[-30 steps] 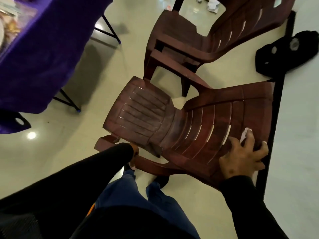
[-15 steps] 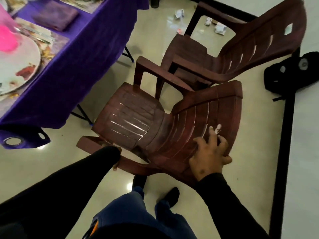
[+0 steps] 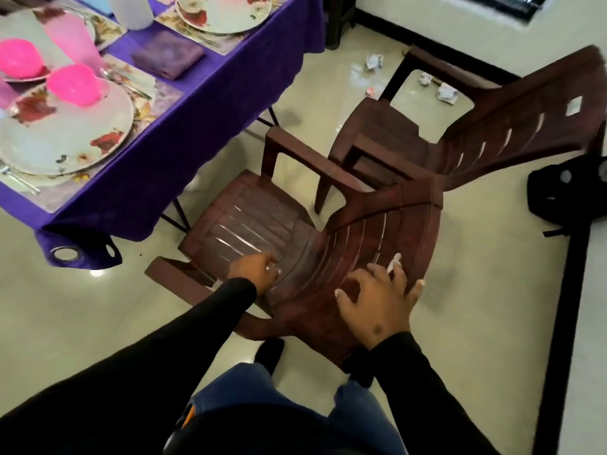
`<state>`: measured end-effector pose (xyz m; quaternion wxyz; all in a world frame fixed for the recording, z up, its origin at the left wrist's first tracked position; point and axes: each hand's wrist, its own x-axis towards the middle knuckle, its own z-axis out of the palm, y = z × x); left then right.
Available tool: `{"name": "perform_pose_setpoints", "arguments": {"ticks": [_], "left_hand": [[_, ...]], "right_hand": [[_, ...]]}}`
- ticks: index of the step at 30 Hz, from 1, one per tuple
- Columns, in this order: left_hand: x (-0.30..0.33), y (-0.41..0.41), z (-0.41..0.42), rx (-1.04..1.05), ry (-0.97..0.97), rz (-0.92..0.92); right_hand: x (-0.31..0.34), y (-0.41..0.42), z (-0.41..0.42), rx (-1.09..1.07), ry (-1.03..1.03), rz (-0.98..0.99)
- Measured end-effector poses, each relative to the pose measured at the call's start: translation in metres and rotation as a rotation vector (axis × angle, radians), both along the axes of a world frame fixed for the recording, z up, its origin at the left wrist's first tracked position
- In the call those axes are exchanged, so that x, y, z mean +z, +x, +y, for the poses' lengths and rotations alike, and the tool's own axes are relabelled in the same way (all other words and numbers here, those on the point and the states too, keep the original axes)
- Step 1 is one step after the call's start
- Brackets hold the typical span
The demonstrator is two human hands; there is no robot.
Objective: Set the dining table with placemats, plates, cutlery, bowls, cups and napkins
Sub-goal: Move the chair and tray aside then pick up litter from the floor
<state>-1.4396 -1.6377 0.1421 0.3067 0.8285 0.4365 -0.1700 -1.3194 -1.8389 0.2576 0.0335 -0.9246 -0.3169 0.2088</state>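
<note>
Two hands are on the near chair [image 3: 262, 224], a dark brown molded plastic one with a slatted seat and curved slatted back. Right hand [image 3: 377, 297] lies spread over the top of the backrest, fingers apart, with a small white scrap pinched at the fingertips. Left hand [image 3: 254, 270] sits at the seat's rear edge, fingers curled; can't tell if it's actually gripping anything. The chair faces the table, seat front just beside the hanging purple tablecloth [image 3: 197, 103]. A second matching chair [image 3: 460, 139] stands right behind it, angled off to the right. Up on the table: a round floral plate [image 3: 65, 139] on a placemat with a glossy pink bowl [image 3: 74, 85] upside down on it, cutlery alongside, and a folded purple napkin [image 3: 167, 57] further back.
</note>
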Motion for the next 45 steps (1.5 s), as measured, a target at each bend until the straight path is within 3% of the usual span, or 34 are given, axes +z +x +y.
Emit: {"name": "perform_pose_setpoints", "arguments": {"ticks": [5,9,17,21,24,28,32,38,42,45], "left_hand": [[0.034,0.055,-0.058,0.195,-0.087,-0.346],[0.055,0.087,-0.110,0.230,-0.080,-0.419],[0.093,0.139,-0.168,0.393,-0.058,-0.537],[0.105,0.146,-0.173,0.445,-0.035,-0.557],[0.101,0.147,-0.176,0.353,-0.115,-0.444],[0.085,0.156,-0.186,0.258,-0.162,-0.231],[0.079,0.163,-0.180,0.206,-0.142,-0.167],[0.088,0.165,-0.173,0.292,-0.219,-0.150],[0.096,0.169,-0.180,0.357,-0.224,-0.103],[0.091,0.176,-0.201,0.434,-0.036,0.010]], "right_hand": [[0.007,0.058,-0.037,0.099,0.625,0.083],[0.016,0.116,-0.062,0.197,0.714,0.068],[0.023,0.189,-0.059,0.356,0.686,0.155],[0.024,0.205,-0.031,0.532,0.503,0.227],[0.012,0.218,-0.018,0.607,0.392,0.311],[-0.010,0.232,0.000,0.954,0.133,0.009],[-0.016,0.228,0.016,1.072,-0.003,-0.116],[-0.020,0.241,0.029,1.232,0.086,-0.090],[-0.022,0.259,0.031,1.479,0.139,0.007],[-0.016,0.272,0.034,1.623,0.105,0.090]]}}
